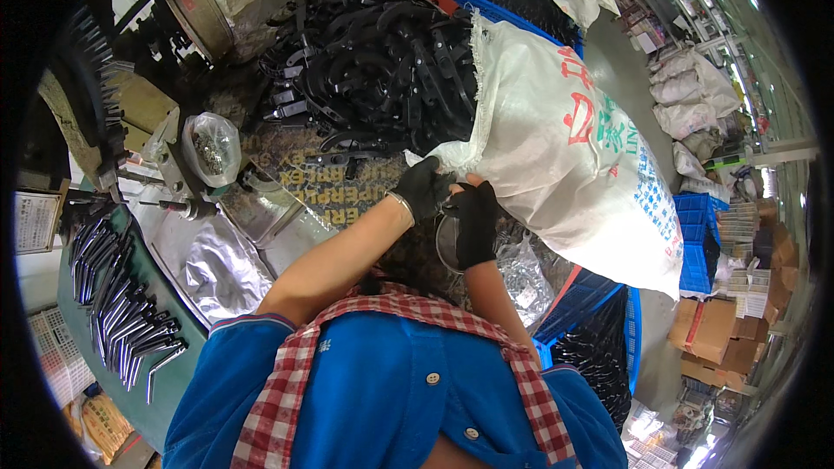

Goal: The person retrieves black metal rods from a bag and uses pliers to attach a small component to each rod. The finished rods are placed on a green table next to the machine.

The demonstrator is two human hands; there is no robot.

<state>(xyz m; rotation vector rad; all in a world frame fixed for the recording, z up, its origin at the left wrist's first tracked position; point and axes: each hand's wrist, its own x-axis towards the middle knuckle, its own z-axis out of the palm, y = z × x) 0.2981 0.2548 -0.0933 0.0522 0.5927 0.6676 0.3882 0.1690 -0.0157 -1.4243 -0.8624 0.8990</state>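
A white woven sack [556,139] with printing lies on its side, its open mouth facing a heap of black curved metal parts [382,69] on the bench. My left hand [423,189], in a black glove, is closed on the near lower corner of the sack's mouth. Right beside it, my right hand [475,224] wears a black glove with bare fingertips. Its fingers are pinched together against the sack's edge, and what lies between them is too small to make out.
Left of the heap stand a machine [95,104] and a clear bag of small metal pieces [211,148]. Shiny bent rods [122,295] lie on a green surface [95,356]. Blue crates [632,356] and cardboard boxes [702,327] stand at right. A clear plastic bag [526,282] lies near my right forearm.
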